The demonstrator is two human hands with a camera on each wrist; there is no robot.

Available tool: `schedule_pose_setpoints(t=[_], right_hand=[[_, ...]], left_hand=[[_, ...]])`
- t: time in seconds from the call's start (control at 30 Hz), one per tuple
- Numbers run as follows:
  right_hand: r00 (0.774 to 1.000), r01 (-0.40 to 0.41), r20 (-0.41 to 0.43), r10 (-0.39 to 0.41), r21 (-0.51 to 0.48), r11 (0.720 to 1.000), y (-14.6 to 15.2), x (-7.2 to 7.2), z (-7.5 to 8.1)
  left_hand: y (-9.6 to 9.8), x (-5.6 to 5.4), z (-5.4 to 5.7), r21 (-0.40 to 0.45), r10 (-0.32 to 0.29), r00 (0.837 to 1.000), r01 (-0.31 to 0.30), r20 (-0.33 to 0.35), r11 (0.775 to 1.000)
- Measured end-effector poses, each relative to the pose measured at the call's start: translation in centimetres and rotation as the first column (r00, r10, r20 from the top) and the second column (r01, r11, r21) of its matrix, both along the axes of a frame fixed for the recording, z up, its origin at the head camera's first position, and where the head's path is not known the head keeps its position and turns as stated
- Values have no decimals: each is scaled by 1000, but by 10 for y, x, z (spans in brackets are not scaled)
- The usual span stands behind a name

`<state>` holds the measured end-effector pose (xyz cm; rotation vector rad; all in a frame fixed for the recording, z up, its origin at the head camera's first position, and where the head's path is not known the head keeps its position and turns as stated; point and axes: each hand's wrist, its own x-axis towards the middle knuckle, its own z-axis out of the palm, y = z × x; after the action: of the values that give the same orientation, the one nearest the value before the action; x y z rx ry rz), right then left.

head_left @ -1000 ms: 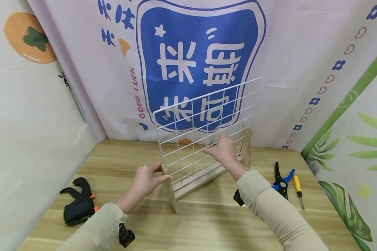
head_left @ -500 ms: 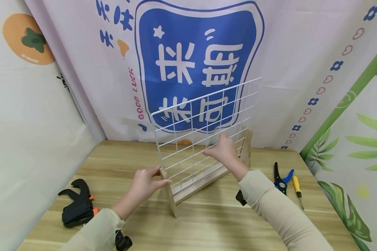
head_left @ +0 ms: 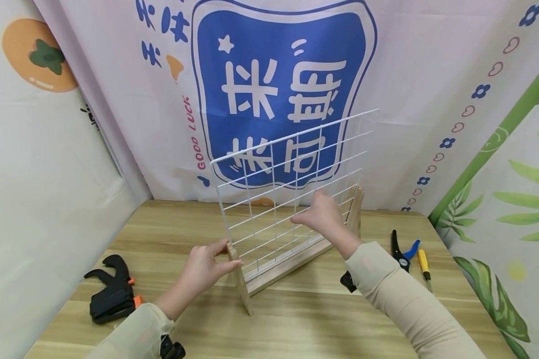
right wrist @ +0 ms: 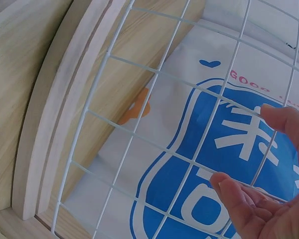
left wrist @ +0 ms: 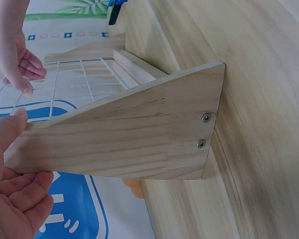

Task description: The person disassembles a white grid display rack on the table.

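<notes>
A white wire grid panel [head_left: 274, 187] stands upright in a wooden base with a slotted bottom rail [head_left: 292, 266] and a side board at each end. My left hand [head_left: 204, 269] pinches the upper end of the near side board [left wrist: 124, 134], thumb on one edge and fingers on the other. Two screw heads [left wrist: 206, 118] show low on that board's outer face. My right hand [head_left: 325, 217] is at the middle of the grid, thumb and curled fingers about its wires [right wrist: 207, 124]. The far side board [head_left: 355, 212] is partly hidden behind the right forearm.
A black clamp with orange parts [head_left: 112, 294] lies at the left of the wooden table [head_left: 296, 329]. At the right lie black-and-blue pliers [head_left: 402, 259] and a yellow-handled screwdriver [head_left: 423, 264]. A printed cloth [head_left: 408, 89] hangs close behind the grid.
The near end of the base has shifted slightly left and toward me along with my left hand. The grid's upper left corner has moved left, and its upper right corner slightly right.
</notes>
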<state>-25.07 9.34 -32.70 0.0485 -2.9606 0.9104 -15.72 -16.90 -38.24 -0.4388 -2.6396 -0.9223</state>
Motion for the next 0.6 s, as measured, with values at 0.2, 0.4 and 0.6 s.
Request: schedule_pose_setpoints(t=[0.2,0.4,0.6], right_hand=[[1000,-5,-6,6,16,1000,0,1,4],[1000,1,-2,-1,26,1000,0,2,6],[1000,-3,-4,3,28,1000,1,4,12]], left_hand=[[-1,1,0,0,-1,1000,1,-10,1000],[-1,2,-1,3,-9,1000,9,-28,1000],[-2,3,1,-1,-21,1000,21,-12,1000]])
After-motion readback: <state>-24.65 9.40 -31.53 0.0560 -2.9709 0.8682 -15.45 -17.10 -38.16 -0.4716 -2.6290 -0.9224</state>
